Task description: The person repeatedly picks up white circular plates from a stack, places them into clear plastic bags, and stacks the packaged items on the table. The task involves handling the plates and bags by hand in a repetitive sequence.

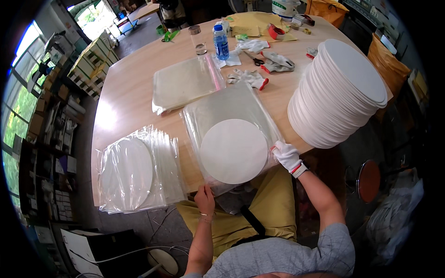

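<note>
A round white disc (234, 151) lies at the near edge of the table, over a pile of clear plastic bags (222, 104); whether it is inside the top bag I cannot tell. My bare left hand (204, 199) is closed on the near left corner of that bag, just below the table edge. My right hand (286, 155), in a white glove with red trim, pinches the bag's right edge beside the disc. To the left, bagged white discs (127, 173) lie in a shiny overlapping pile. A tall leaning stack of white discs (333, 97) stands at the right.
More flat clear bags (185, 83) lie farther back on the wooden table (125, 92). Behind are a blue-capped water bottle (221, 44), work gloves (278, 62), scissors (255, 59), tape rolls (276, 31) and yellow paper (250, 21). A round stool (368, 180) stands at right.
</note>
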Demonstrator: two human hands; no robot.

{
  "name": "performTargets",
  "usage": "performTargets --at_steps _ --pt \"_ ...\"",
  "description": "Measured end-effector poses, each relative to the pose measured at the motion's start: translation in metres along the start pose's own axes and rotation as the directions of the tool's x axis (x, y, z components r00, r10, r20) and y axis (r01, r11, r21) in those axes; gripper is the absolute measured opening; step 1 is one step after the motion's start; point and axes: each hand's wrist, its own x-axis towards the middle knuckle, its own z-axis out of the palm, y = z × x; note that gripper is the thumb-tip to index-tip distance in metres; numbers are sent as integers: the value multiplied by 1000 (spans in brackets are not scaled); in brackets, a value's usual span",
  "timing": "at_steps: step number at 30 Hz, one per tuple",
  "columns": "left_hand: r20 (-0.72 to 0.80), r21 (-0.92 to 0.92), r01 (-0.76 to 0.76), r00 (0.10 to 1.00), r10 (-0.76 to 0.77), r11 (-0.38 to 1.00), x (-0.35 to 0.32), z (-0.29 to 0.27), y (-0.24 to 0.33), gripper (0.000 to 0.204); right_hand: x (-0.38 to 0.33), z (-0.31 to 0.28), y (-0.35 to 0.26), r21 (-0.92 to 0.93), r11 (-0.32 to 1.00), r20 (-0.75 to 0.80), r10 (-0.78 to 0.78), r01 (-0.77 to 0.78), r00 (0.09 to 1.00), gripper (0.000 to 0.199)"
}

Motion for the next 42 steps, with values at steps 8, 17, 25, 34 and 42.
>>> performTargets --at_steps 8,17,25,34,42 --pt "-31 234 -84 995 93 969 13 0 -5 27 4 11 -1 -291 940 12 -181 177 983 22" --pt "53 504 25 997 -60 863 24 -10 19 24 5 9 -21 -246 951 -44 182 -187 982 26" --pt "79 -257 203 979 -189 945 -56 -5 -19 23 7 4 -24 -156 949 13 279 -273 960 32" --pt "554 -696 675 722 -414 244 -25 56 29 22 7 -8 -17 -90 952 8 294 -292 956 27" --pt "341 -779 457 883 -321 429 -4 43 77 21 7 -5 -12 -91 963 -71 249 -255 966 21"
